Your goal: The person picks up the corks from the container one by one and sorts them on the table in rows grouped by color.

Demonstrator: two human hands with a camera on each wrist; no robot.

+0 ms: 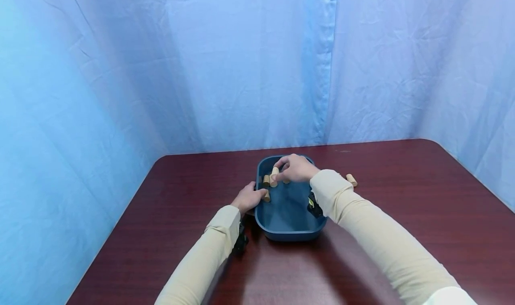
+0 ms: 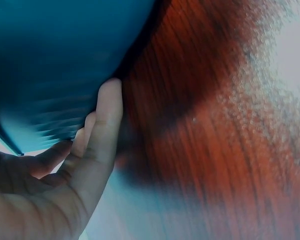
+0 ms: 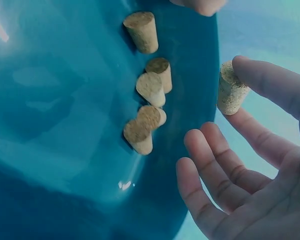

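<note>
A deep blue plastic bin (image 1: 290, 235) with rounded corners stands on the table, several tapered cork stoppers (image 3: 142, 32) lying along its left side. My left hand (image 1: 248, 198) holds the bin's left wall, thumb over the rim and fingers (image 2: 110, 100) along the outside, low near the tabletop. Over the far left part of the bin, my right hand (image 1: 297, 167) pinches one cork stopper (image 3: 231, 90) between thumb and index finger. Its other fingers (image 3: 210, 150) are loosely bent and hold nothing. In the right wrist view the pinched stopper overlaps the background just past the rim.
On the dark red wooden table (image 1: 181, 197), another cork stopper (image 1: 351, 180) lies right of the bin, beside my right sleeve (image 1: 374, 229). The sleeve partly hides a further light piece there. Pale blue curtains (image 1: 249, 72) hang behind the table and along its sides.
</note>
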